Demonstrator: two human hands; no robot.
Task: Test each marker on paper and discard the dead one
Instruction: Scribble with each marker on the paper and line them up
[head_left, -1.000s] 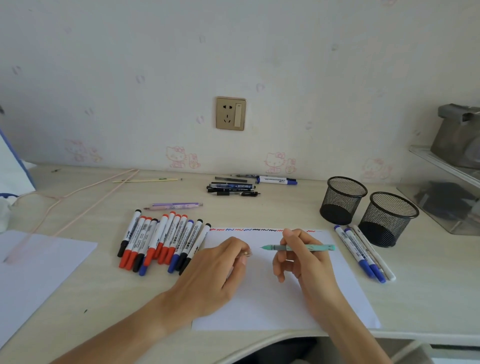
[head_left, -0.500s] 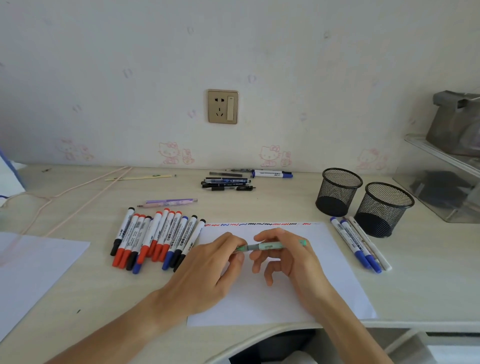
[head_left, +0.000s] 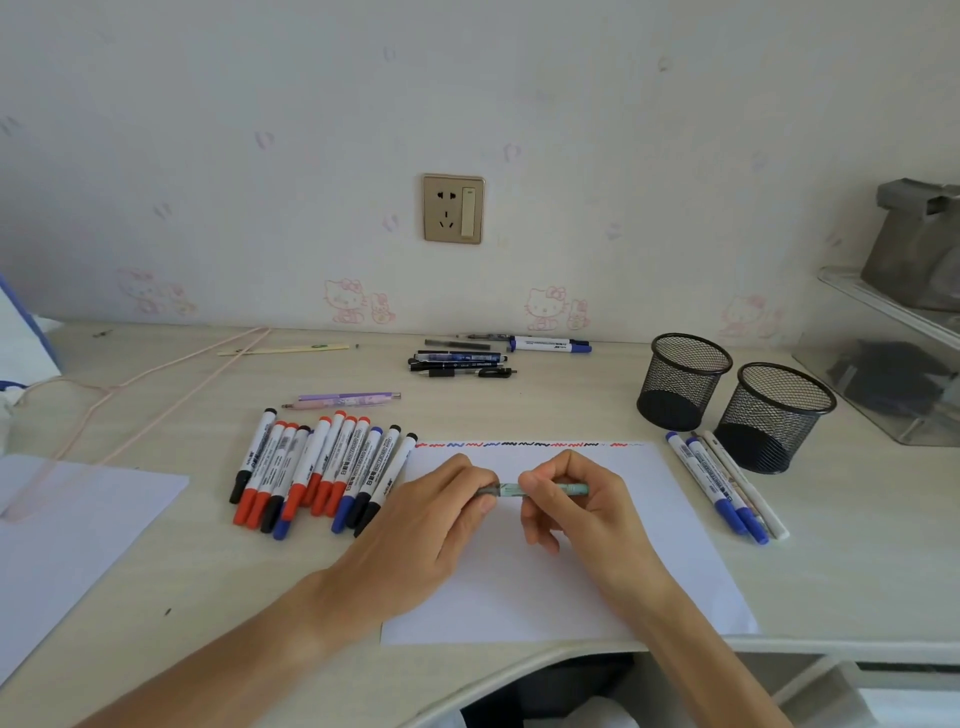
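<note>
- Right hand (head_left: 582, 499) holds a pale green pen (head_left: 550, 489) level above the sheet of white paper (head_left: 675, 545); its fingers (head_left: 535, 480) are curled round the barrel near the middle, the rear end projecting to the right
- Left hand (head_left: 436, 519) meets the pen's other end, thumb and forefinger pinching a dark cap (head_left: 488, 490) at the tip; whether the cap is fully seated cannot be told
- Step in hand, as judged: capping the pen. To do it well, keep barrel and cap on one line, push straight along the axis, and hold the barrel close to the joint so it does not bend away
- A row of short red, blue and black scribbles (head_left: 519, 445) runs along the far edge of the paper, which suggests many markers are already tested
- Whiteboard markers (head_left: 317, 467) with red, blue and black caps lie side by side on the table (head_left: 519, 410), just left of the paper, one touching its corner
- Three more pens (head_left: 727, 488) lie just right of the paper, beside two black mesh pen cups (head_left: 774, 415); which group holds rejects cannot be told
- Further pens (head_left: 462, 361) lie near the wall, well apart from the hands
</note>
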